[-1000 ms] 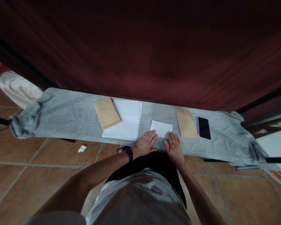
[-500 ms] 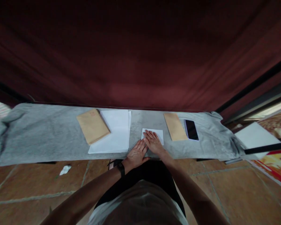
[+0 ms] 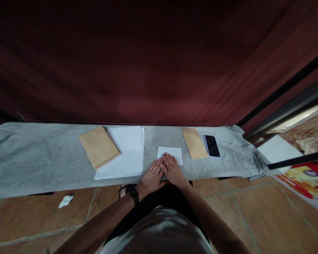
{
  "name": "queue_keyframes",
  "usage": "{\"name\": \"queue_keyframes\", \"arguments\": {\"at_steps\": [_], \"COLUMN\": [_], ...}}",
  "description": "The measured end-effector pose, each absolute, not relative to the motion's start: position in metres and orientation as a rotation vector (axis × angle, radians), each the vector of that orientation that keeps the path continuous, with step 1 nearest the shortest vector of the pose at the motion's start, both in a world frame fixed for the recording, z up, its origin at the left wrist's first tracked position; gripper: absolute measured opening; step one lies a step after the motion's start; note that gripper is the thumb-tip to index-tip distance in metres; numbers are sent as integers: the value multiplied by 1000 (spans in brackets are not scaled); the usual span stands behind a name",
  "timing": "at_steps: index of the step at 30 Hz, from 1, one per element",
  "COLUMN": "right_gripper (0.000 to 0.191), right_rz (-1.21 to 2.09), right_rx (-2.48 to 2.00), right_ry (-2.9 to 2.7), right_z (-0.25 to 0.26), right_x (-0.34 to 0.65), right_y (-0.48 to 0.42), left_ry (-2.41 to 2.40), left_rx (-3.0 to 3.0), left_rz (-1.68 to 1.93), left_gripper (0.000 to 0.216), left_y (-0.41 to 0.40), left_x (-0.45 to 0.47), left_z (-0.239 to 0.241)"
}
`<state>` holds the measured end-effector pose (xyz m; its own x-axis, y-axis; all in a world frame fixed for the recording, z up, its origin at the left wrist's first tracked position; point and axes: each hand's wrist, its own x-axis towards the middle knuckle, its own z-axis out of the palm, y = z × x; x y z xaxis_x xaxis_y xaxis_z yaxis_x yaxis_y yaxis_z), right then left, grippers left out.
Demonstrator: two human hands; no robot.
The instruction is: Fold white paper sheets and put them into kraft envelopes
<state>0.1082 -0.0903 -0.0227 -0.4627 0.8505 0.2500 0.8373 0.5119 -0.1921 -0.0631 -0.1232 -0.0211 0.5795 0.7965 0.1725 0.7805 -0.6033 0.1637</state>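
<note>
A small white folded paper point(image 3: 172, 151) lies flat on the grey cloth in front of me. My right hand point(image 3: 172, 172) rests palm down on its lower part, fingers stretched out. Beside it my left hand point(image 3: 151, 177), also flat with fingers extended, touches the paper's lower left corner with its fingertips. Left of the hands lie larger white sheets point(image 3: 129, 151), partly covered by a stack of brown envelopes point(image 3: 99, 146). A single brown envelope point(image 3: 194, 143) lies right of the small paper.
A phone point(image 3: 212, 146) lies right of the single envelope. The narrow bench is covered with grey cloth point(image 3: 42, 155), and a dark red curtain point(image 3: 148, 70) hangs behind it. Black bars, a white board point(image 3: 279, 152) and a red-yellow box point(image 3: 312, 181) stand at the right.
My right hand has slid down the small paper toward me, uncovering more of its upper part. The left hand stays close beside it. The view has shifted slightly.
</note>
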Motion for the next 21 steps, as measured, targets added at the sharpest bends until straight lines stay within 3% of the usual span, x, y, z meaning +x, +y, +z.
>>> {"name": "queue_keyframes", "arguments": {"at_steps": [21], "right_gripper": [60], "right_rz": [-144], "right_rx": [-1585], "right_ry": [-2280], "right_z": [-32], "right_x": [165], "right_y": [-128], "left_ry": [1657], "left_rx": [2710], "left_rz": [433], "left_gripper": [77], "left_y": [-143], "left_x": [-62], "left_z": [-24]}}
